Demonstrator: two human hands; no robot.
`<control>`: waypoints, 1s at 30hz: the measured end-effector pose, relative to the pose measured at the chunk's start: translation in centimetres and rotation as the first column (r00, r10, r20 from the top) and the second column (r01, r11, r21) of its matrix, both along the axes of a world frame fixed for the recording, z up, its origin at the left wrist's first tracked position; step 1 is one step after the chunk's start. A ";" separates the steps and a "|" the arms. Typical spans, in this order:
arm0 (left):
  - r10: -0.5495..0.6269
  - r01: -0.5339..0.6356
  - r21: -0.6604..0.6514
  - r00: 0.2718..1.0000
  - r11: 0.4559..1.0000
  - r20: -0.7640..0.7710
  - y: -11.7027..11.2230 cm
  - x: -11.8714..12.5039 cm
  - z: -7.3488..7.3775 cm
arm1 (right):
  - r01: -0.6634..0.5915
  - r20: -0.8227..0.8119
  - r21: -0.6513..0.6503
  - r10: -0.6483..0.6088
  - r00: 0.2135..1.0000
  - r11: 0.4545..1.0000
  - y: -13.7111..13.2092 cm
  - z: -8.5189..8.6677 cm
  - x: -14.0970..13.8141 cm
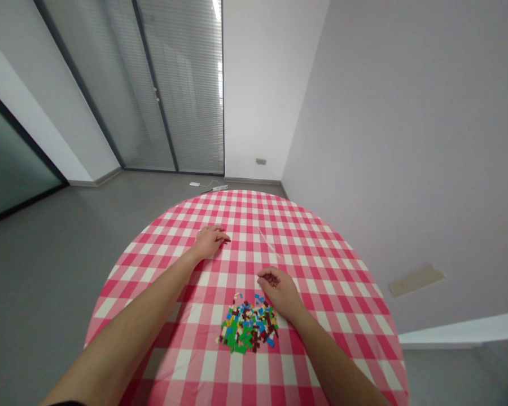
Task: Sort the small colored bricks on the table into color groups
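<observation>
My left hand (210, 241) rests far out on the tablecloth, its thumb and fingertips closed around a small dark brown toy brick (227, 241) at the table surface. Nearer to me, my right hand (278, 286) hovers just beyond the right side of a loose pile of toy bricks (248, 326). Its fingers are curled in towards the thumb, and whatever may be between them is hidden. The pile mixes green, blue, dark brown, cream and a few yellow pieces, with green mostly at its near left side.
A red-and-white checked tablecloth (322, 282) covers the rounded table. Past its far edge, a power strip (220, 188) with a cable lies on the grey floor. A white wall (385, 141) stands close on the right; glass panels with blinds (186, 90) are behind.
</observation>
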State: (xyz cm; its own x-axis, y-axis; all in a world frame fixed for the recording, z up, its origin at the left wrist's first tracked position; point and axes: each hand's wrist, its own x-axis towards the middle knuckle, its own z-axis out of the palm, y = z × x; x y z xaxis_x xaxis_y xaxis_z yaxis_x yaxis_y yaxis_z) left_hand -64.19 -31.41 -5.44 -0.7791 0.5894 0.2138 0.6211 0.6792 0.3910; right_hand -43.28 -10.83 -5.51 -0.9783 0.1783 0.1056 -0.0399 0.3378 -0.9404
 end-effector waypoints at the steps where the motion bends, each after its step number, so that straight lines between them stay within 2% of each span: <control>1: -0.001 0.001 -0.004 1.000 1.000 -0.003 0.0 0.0 0.0 | 0.002 0.000 0.000 -0.002 1.000 1.000 0.0 0.0 0.0; 13: -0.010 0.010 0.031 1.000 0.999 -0.004 -0.2 0.8 0.4 | 0.012 0.005 0.008 -0.013 1.000 1.000 0.0 0.1 -0.1; 30: -0.018 0.019 0.084 1.000 0.996 -0.013 -0.2 0.9 0.2 | 0.000 0.007 0.015 0.000 1.000 1.000 0.0 0.2 0.0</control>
